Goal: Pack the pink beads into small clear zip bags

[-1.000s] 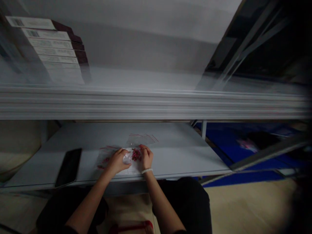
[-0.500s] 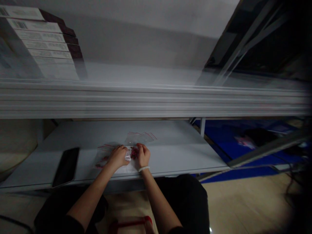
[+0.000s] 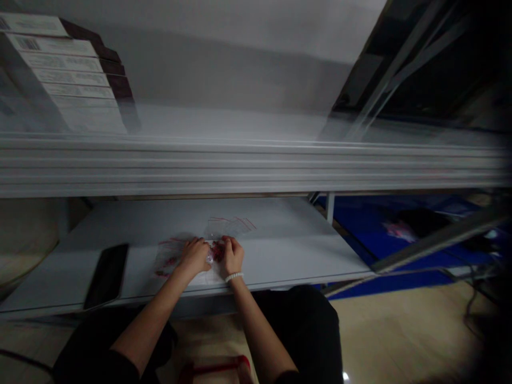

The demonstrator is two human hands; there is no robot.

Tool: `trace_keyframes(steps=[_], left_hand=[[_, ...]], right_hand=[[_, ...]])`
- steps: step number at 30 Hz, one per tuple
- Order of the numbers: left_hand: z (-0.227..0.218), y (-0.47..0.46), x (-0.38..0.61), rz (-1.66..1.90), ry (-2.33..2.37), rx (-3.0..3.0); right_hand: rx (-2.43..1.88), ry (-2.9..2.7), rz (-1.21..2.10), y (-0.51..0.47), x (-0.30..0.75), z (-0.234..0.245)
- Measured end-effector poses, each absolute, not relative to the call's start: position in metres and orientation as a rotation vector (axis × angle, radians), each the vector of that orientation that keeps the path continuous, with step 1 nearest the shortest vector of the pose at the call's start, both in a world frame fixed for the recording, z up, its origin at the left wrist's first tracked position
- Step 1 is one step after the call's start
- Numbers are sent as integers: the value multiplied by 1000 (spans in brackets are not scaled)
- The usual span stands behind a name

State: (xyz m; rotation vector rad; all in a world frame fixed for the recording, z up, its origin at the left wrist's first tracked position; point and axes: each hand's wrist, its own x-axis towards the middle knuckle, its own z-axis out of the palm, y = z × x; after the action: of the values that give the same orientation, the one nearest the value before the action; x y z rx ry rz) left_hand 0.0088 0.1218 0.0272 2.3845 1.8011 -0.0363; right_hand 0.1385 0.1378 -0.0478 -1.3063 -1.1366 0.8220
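Note:
My left hand (image 3: 194, 256) is closed on a small clear zip bag (image 3: 209, 257), whose shiny plastic shows at the fingertips. Close to its right, my right hand (image 3: 233, 256) has its fingers pinched together at a heap of small dark-red pieces (image 3: 217, 250); anything within that pinch is too small to make out. A white sheet (image 3: 205, 278) lies under the hands. Beyond them, flat clear zip bags with red strips (image 3: 231, 226) overlap on the white shelf (image 3: 296, 253). Left of my left hand are more clear bags with red contents (image 3: 166, 262), partly covered by that hand.
A black tablet or phone (image 3: 106, 276) lies at the shelf's left front. Above, a ribbed grey shelf edge (image 3: 240, 165) spans the view, with stacked white-and-maroon boxes (image 3: 76, 77) behind it. A diagonal metal bar (image 3: 436, 237) crosses at right, over a blue surface (image 3: 360, 218).
Both hands stay nearly in place. Between them, the red pieces lie closer to the left hand's bag, at its mouth. The whole view has shifted slightly.

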Motion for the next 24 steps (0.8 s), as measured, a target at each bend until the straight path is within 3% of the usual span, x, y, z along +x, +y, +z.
trace_keyframes(steps=[14,19,24], left_hand=[[35,115,-4,153,1814,2395],[36,98,-16,433,1814,2371],[31,68,-9,1094,1715,2179]], right_hand=[[-1215,-1041,850,137,141,-42],[-1149,-1022,889,124,147,-15],[-1058,-1248,1111,83,145,25]])
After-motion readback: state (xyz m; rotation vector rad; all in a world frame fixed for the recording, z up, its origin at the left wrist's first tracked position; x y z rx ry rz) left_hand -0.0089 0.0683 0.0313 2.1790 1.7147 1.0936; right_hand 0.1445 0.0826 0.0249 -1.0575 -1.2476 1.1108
